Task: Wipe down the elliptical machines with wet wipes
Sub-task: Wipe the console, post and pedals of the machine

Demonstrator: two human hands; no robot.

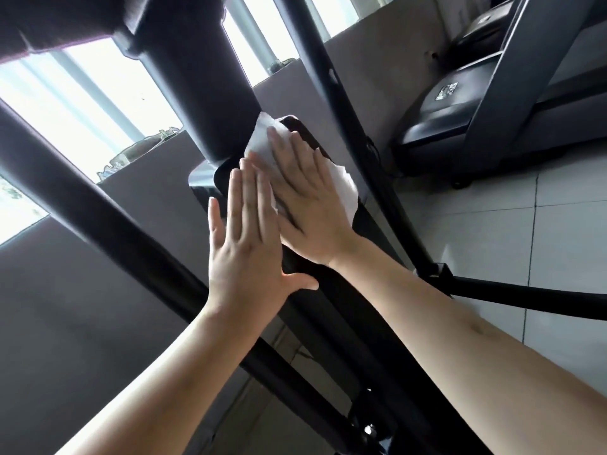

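Wet wipe (343,187): spread flat on the elliptical machine's black housing (202,183). Right hand (308,205): fingers straight, slightly spread, pressing the wipe for broad contact. Left hand (249,238): fingers straight and together, tips at the wipe's edge, likely steadying.

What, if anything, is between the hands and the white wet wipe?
Nothing visible. The right hand lies flat, straight on the crumpled white wet wipe, pressing it onto the glossy black plastic cover of the elliptical machine. The left hand lies flat beside it, fingertips at the wipe's edge.
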